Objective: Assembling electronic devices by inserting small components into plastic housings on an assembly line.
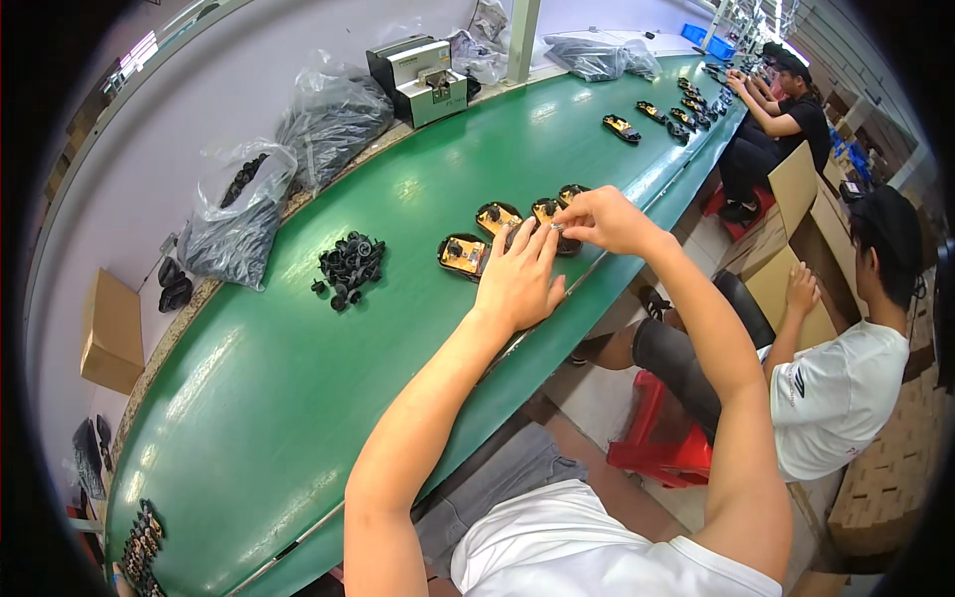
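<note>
Several black oval shells with orange circuit boards, like computer mouse bases, sit grouped on the green table in front of me. One mouse base (463, 255) lies just left of my left hand, another mouse base (496, 216) beyond its fingertips. My left hand (519, 274) reaches over the group, fingers stretched out and palm down; what lies beneath it is hidden. My right hand (604, 221) is closed in a pinch by the left fingertips, over a mouse base (545, 210). Whatever it pinches is too small to make out. A farther mouse base (572, 193) is partly covered.
A pile of small black wheel-like parts (350, 267) lies to the left. Along the far edge stand bags of black parts (239, 214) and a grey-green machine (423, 82). More mouse bases (622, 128) lie farther along. A person in white (841, 388) sits at right beside cardboard boxes.
</note>
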